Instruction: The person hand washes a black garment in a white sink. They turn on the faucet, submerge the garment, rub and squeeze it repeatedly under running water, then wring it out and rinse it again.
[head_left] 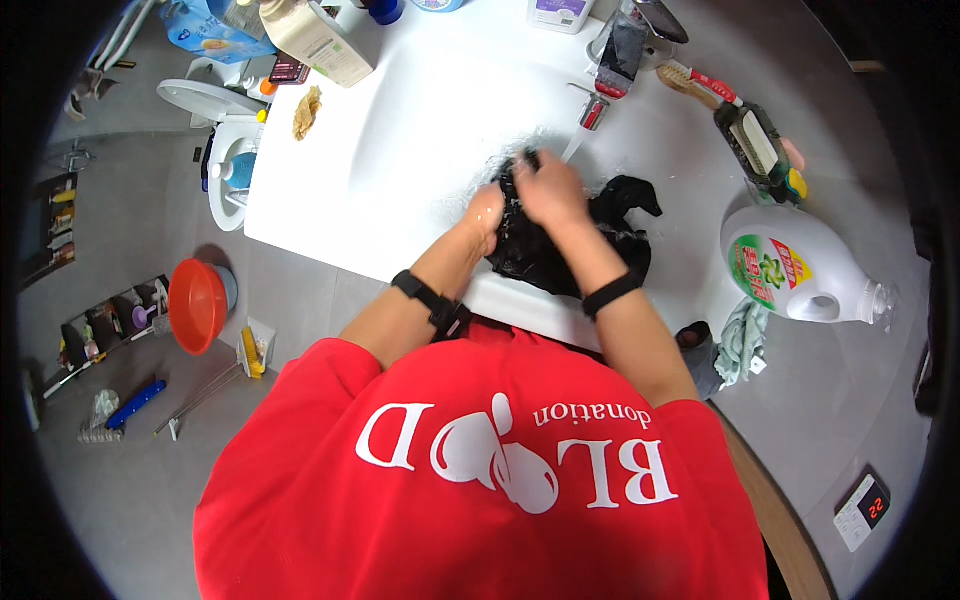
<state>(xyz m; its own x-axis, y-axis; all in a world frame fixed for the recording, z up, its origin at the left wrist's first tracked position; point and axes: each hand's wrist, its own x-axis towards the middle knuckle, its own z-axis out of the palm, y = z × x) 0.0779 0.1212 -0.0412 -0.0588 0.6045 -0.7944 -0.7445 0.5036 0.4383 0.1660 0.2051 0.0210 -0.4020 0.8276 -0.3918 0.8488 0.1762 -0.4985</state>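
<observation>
A wet black cloth (535, 252) lies bunched in the white sink (400, 150), one end of it spread toward the right and part of it over the front rim. My left hand (486, 213) is closed on its left edge. Closed over the upper part of the same cloth is my right hand (552, 190), slightly blurred by motion. Water runs from the metal tap (592, 112) just beyond my right hand, and splashes rise around the cloth. Some fingertips are hidden by the cloth and the spray.
Right of the sink stand a large white detergent jug (790, 262), a soap holder with brushes (755, 145) and a pale green cloth (742, 340). A crumpled brown cloth (307, 113) and a beige carton (315, 42) are on the left counter. A red basin (198, 306) stands lower left.
</observation>
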